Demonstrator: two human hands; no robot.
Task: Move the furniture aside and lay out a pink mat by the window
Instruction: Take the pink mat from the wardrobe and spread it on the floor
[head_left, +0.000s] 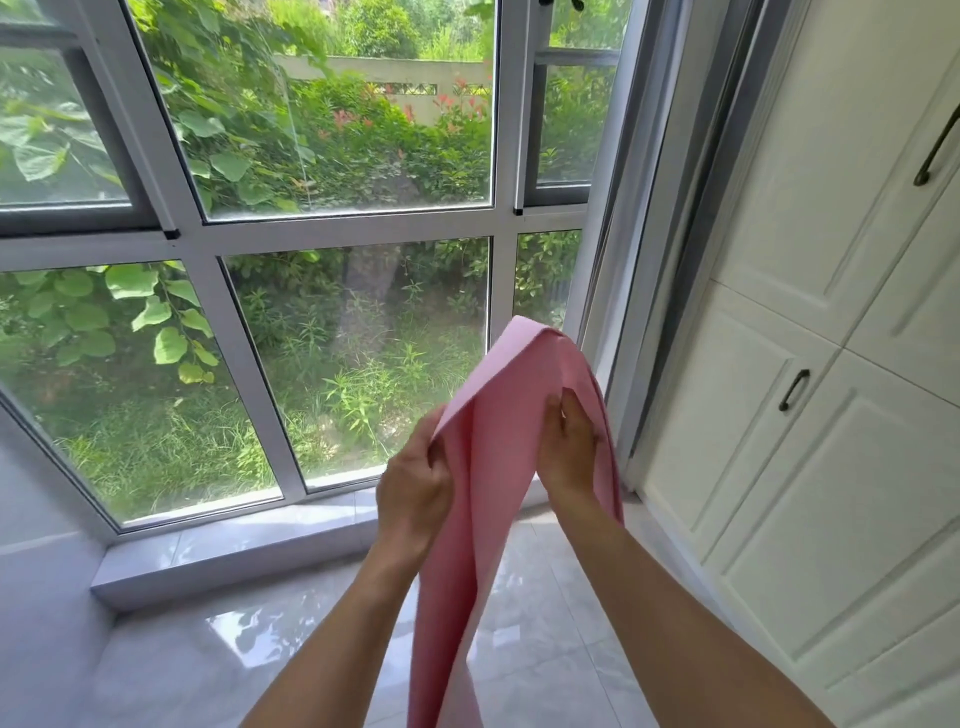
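A pink mat (498, 457), folded in layers, hangs upright in front of me, its top curling over near the window's lower right pane. My left hand (415, 488) pinches its left edge. My right hand (569, 452) grips a fold on its right side. The mat's lower end drops out of view at the bottom of the frame. Behind it is the large white-framed window (343, 228) with greenery outside. No furniture to move is in view.
A low tiled sill (234, 551) runs under the window. Glossy grey floor tiles (249, 654) spread below it. White panelled cupboard doors (810, 415) with dark handles line the right side, close to the mat.
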